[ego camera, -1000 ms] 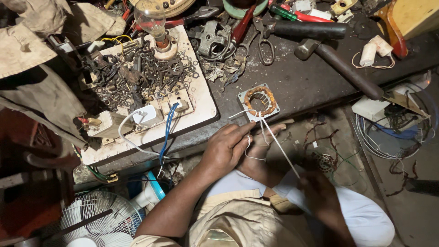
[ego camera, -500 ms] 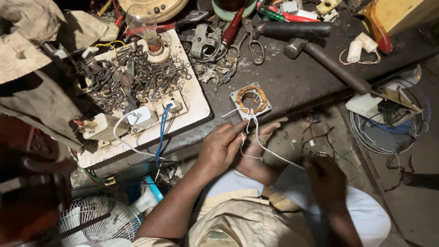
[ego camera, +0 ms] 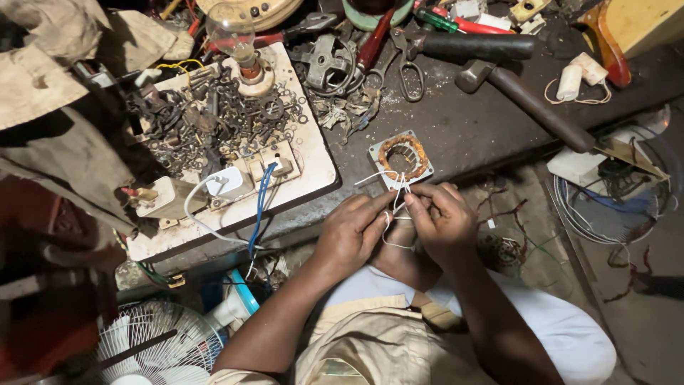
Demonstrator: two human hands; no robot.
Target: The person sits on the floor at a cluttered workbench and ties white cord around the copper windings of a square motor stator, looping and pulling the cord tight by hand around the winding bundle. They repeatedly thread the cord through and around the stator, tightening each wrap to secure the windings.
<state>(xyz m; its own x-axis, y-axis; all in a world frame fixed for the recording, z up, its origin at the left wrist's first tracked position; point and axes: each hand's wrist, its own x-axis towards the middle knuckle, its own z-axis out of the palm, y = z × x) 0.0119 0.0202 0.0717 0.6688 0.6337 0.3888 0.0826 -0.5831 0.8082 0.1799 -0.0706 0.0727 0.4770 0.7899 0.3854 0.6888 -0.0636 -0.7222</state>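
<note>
A small square motor stator (ego camera: 401, 157) with a copper winding ring lies at the front edge of the dark workbench (ego camera: 470, 128). Thin white wires (ego camera: 396, 187) run from it down into both hands. My left hand (ego camera: 352, 232) pinches the wires just below the stator. Facing it, my right hand (ego camera: 442, 217) has its fingertips closed on the same wires. The two hands almost touch, just under the bench edge.
A white board (ego camera: 306, 167) on the left carries a heap of screws and washers, a bulb in a holder (ego camera: 235, 36), switches and blue wires. A hammer (ego camera: 531, 107), scissors (ego camera: 406, 68) and pliers lie behind. A white fan (ego camera: 153, 346) stands low left; coiled cables (ego camera: 605, 207) lie right.
My right hand has come up from low right, where it held the wire stretched out, and joined my left hand at the wires under the stator.
</note>
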